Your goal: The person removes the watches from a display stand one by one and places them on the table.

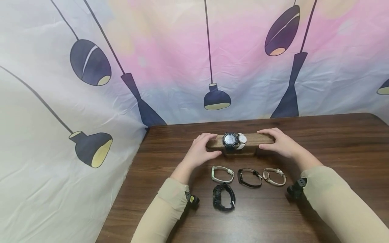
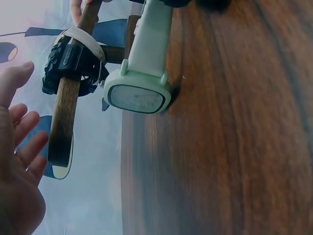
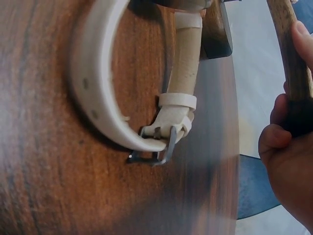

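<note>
A T-shaped wooden watch stand (image 1: 256, 139) bears a chunky black digital watch (image 1: 230, 139) and, right beside it, a white-strapped watch (image 1: 242, 138). My right hand (image 1: 281, 143) grips the bar's right end, thumb and fingers on either side, as the right wrist view also shows. At the left end is my left hand (image 1: 200, 148). Its fingers are spread and relaxed around that end, and in the left wrist view they appear apart from the wood.
In front of the stand lie a pale green watch (image 1: 213, 173), a slim black watch (image 1: 240, 176) and a watch with a pale strap (image 1: 266, 174). Nearer me is a bulky black watch (image 1: 217, 197). A printed cloth (image 1: 182, 84) hangs behind the brown table (image 1: 267, 219).
</note>
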A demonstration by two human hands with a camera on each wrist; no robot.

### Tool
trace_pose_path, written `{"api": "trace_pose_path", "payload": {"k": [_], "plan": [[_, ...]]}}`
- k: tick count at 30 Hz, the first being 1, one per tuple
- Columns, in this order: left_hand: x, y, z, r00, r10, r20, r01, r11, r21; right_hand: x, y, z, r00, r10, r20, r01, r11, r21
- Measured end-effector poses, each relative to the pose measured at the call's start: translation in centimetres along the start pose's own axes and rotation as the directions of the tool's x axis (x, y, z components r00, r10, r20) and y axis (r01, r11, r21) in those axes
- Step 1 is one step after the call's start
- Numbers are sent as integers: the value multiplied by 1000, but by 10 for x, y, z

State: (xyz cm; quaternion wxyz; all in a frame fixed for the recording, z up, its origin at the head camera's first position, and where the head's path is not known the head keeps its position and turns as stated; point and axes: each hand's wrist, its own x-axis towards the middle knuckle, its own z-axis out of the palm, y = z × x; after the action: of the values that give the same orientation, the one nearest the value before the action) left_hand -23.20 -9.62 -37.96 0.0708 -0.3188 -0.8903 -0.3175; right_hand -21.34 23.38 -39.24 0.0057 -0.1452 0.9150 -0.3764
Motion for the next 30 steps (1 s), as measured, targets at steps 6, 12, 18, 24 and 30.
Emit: {"api": "trace_pose_path", "payload": {"k": [6,12,18,24,30], "plan": [[9,2,4,1000,-1,12,2,1000,-19,0,0,0,1000,6,1,-6,1000,6],[16,4,9,999,27,21,-27,1000,3,1,1,1,1000,6,3,-7,1000,7],[26,7,15,998,46,39,-50,995,87,-1,2,0,1000,8,-3,-8,1000,9],[32,9,18,998,33,44,-39,989,144,0,2,1,1000,11,1,-11,1000,18],[36,12,19,997,41,59,-51,981,187,1,2,1,1000,0,-3,0,1000,9]]}}
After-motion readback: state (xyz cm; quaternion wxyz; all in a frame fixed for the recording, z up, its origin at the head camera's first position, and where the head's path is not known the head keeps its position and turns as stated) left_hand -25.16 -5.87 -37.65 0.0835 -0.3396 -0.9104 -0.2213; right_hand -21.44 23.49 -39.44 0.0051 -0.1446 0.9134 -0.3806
